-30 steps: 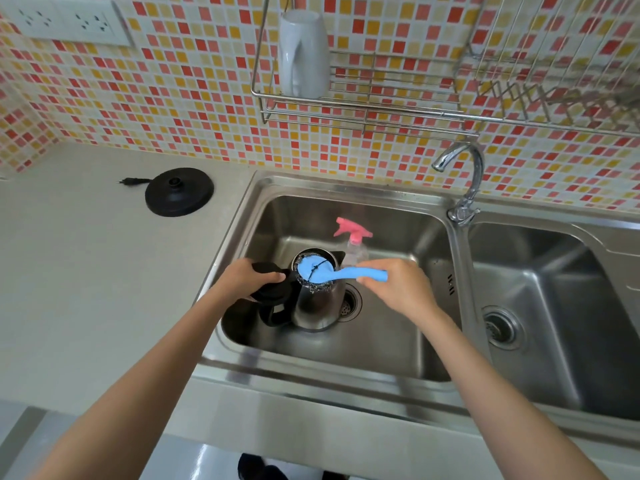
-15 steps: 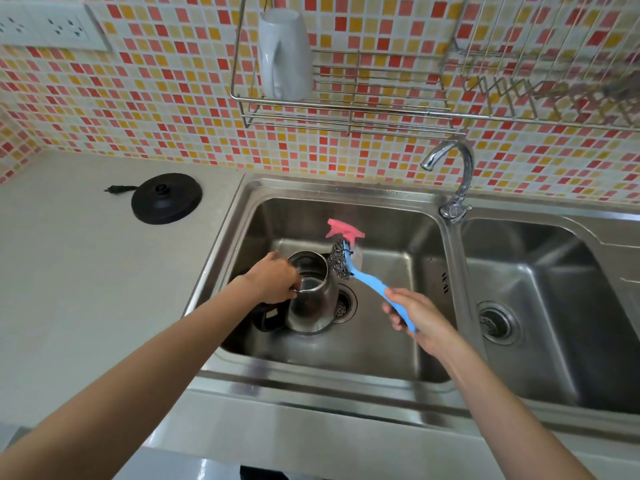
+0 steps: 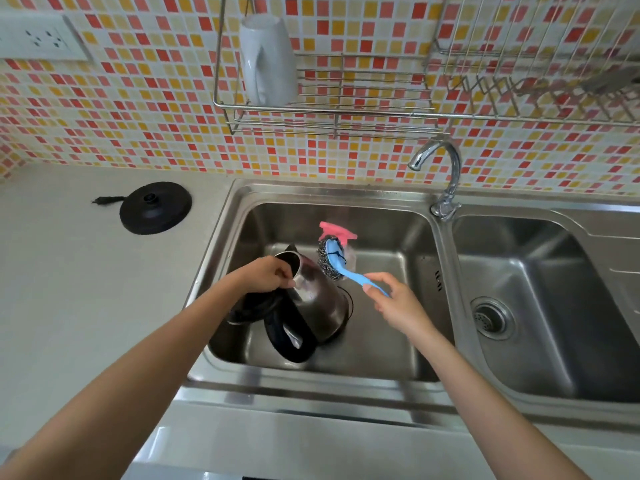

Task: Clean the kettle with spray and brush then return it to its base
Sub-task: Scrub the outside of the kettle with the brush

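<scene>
Holding the kettle [image 3: 322,299] tilted in the left sink basin [image 3: 388,233], centre frame, the left hand [image 3: 266,275] is gripping its rim while the right hand [image 3: 394,303] is pinching the steel-wool brush [image 3: 332,259] by its handle. Hard scrubbing could be skidding that kettle into the spray bottle [image 3: 336,231] behind.

Steel kettle [image 3: 322,299] tilted in L sink basin [image 3: 381,358], lid open. Blue steel-wool brush [image 3: 337,262] beside it, pink-top spray bottle [image 3: 336,231] behind. Black base [image 3: 156,212] on counter [image 3: 69,289].
</scene>
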